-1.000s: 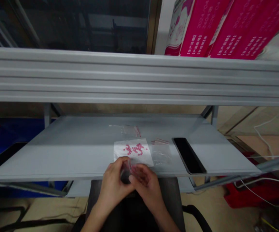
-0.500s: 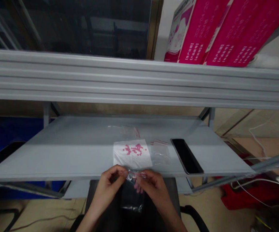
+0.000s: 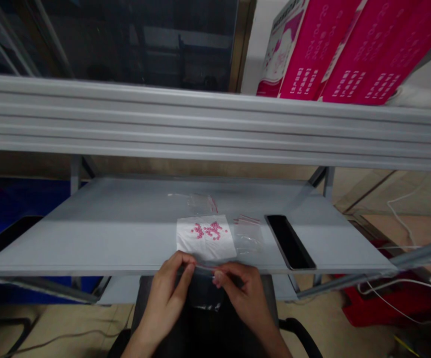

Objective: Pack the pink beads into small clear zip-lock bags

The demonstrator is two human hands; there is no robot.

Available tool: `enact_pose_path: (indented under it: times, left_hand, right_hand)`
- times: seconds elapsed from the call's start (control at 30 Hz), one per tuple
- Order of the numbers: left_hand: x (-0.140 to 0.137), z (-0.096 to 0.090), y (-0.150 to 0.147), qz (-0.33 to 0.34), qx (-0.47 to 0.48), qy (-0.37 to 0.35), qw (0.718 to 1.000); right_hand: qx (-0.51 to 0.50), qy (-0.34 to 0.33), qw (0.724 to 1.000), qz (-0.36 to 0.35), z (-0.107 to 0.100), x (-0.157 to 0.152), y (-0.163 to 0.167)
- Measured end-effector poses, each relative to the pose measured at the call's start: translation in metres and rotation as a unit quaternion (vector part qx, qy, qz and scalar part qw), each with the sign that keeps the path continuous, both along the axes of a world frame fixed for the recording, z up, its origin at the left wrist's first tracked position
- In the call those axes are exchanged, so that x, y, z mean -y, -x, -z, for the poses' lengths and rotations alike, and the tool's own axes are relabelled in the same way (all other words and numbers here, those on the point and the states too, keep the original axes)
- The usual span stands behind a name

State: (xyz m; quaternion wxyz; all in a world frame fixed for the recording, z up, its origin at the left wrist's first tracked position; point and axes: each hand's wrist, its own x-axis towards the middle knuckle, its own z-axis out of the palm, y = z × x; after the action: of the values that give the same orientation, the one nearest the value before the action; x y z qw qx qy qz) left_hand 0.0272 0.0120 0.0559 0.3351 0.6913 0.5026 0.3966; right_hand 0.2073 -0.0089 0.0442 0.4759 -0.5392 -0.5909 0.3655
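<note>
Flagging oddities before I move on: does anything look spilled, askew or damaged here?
Nothing looks plainly spilled or damaged: the pink pieces lie loose, but on the paper. Only the phone stands out mildly: it lies aslant, its near end close to the front edge of the table.

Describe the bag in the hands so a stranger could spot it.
On the grey table, find the white sheet. Nearer than that, by the edge, is the clear bag; unlike the bags lying flat, it is held by the left hand and right hand.
</note>
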Motion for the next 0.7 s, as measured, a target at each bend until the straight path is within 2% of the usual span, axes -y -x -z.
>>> enact_pose_path:
  times: [0.1,0.23,0.4,0.5,0.6,0.7]
  left_hand:
    - [0.003,-0.009,-0.001,0.05,-0.018,-0.055,0.997]
    - [0.007,-0.021,-0.008,0.117,-0.11,-0.108,0.981]
    - [0.006,-0.017,-0.015,0.097,-0.178,-0.134,0.97]
    - [0.0,-0.008,-0.013,0.074,-0.163,-0.148,0.973]
    - [-0.006,-0.003,-0.006,0.093,-0.109,-0.139,0.98]
    - [-0.007,-0.004,0.001,0.103,-0.072,-0.138,0.982]
  right_hand:
    - [0.05,-0.022,0.998,-0.011,-0.005,0.003,-0.001]
    - [0.08,-0.045,0.996,-0.024,-0.007,0.009,0.005]
    - [0.095,-0.062,0.993,-0.025,-0.007,0.014,0.01]
    - [0.145,-0.1,0.984,-0.016,-0.008,0.016,0.013]
    - [0.174,-0.141,0.975,-0.002,-0.007,0.017,0.015]
    - [0.169,-0.155,0.973,-0.004,-0.005,0.017,0.015]
